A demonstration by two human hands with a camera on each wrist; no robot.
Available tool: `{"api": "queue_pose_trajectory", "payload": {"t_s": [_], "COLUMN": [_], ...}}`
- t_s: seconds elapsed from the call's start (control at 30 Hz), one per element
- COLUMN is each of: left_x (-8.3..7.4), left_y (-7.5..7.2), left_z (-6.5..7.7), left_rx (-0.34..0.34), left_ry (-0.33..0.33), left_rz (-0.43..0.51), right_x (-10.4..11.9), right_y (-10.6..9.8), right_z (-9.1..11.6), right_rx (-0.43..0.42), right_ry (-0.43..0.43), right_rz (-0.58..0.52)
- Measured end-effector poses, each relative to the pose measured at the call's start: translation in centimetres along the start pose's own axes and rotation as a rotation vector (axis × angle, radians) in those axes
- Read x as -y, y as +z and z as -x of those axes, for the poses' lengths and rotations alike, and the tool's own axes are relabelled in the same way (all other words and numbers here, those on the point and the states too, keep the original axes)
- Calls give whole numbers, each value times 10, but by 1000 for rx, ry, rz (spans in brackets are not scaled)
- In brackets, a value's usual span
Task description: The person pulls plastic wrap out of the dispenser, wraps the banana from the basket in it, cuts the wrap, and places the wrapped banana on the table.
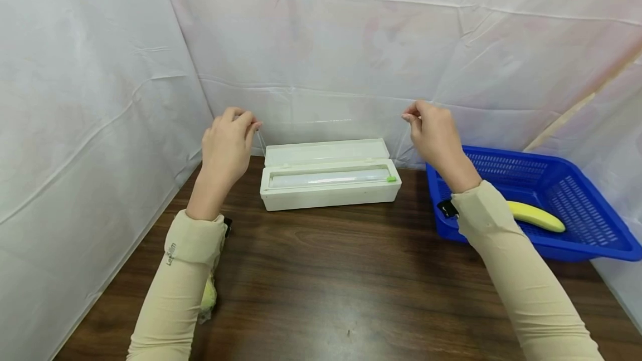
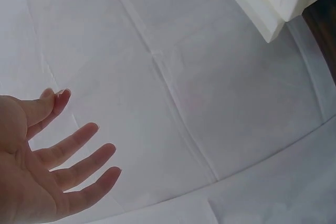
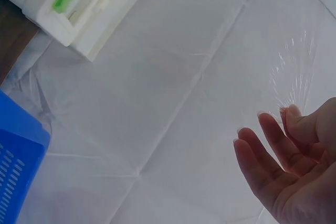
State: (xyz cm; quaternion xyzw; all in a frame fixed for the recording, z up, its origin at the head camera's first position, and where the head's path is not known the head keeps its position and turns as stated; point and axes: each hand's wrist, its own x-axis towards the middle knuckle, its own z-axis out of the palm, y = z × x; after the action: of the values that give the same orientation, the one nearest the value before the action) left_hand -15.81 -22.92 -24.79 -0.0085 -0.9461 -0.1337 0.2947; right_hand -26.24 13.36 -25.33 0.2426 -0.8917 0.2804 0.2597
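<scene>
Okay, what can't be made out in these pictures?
Head: yellow-green thing, partly behind the left sleeve.
Head: banana, one end behind the right sleeve.
Right wrist: clear film, too transparent to trace its edges.
Left wrist: white box, cut off by the top edge.

The film (image 3: 295,85) looks glossy plastic, the table (image 1: 321,272) wood.

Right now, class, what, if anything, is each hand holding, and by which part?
Clear film: the right hand pinches a gathered bit, apparently at its edge; the left hand pinches what looks like its opposite side.
</scene>
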Motion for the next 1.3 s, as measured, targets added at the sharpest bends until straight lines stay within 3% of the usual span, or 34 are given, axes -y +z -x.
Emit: {"api": "queue_pose_trajectory", "payload": {"t_s": [0.3, 0.73, 1.3], "left_x": [-10, -23, -38], "left_y": [-13, -34, -62], "left_z": [0, 14, 61], "left_rx": [-57, -160, -243], "left_ry": [13, 37, 22], "left_rz": [5, 40, 92], "right_x": [8, 25, 47], "right_y": [-12, -36, -60], "right_z": [-2, 4, 33], "right_rx": [-33, -114, -219], "right_ry": [10, -6, -46], "right_rz": [-31, -78, -88]}}
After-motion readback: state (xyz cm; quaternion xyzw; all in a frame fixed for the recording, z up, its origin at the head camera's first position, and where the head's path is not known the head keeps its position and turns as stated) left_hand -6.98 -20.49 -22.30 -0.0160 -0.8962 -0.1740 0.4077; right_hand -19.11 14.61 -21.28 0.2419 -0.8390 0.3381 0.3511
